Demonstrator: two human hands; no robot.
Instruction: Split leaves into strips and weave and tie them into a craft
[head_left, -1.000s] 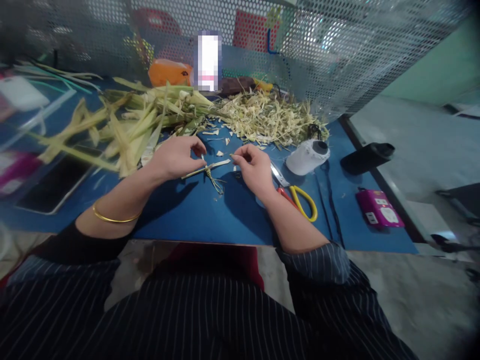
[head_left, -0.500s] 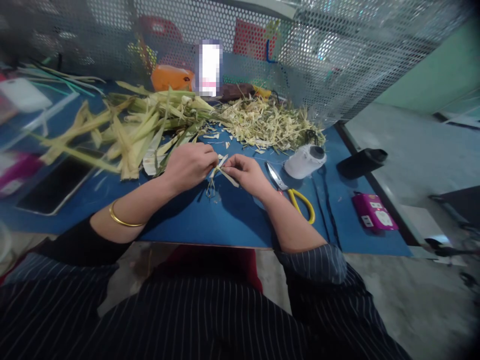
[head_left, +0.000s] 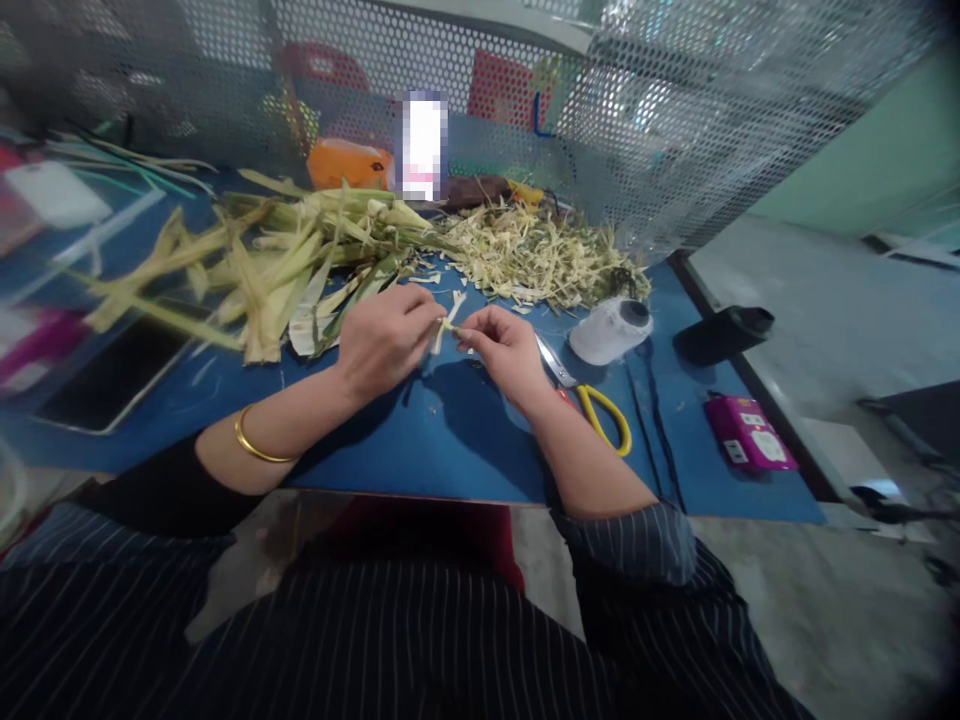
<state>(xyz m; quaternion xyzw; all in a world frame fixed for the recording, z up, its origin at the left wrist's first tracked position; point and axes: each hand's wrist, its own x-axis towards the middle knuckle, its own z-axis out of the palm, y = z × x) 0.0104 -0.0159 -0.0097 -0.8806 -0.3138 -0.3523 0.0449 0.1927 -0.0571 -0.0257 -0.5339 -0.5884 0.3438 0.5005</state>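
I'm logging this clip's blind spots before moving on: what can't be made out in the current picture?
All in the head view:
- Pale strip: gripped parts, hidden by fingers of the left hand and right hand.
- Scissors: tip and most of the red handle, behind the right hand and forearm.
- Bright rectangle: pixelated.
- Magenta item: blurred, cut by left edge.

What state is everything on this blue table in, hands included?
Left hand: fingers closed on husk strip
Right hand: fingers pinching husk strip
Husk strip: crossed, between both hands
Scissors: lying down, blades partly hidden
White spool: wound
Phone at left: flat, screen dark
Purple socket block: red light on
Long husks: loosely heaped
Shredded husks: piled
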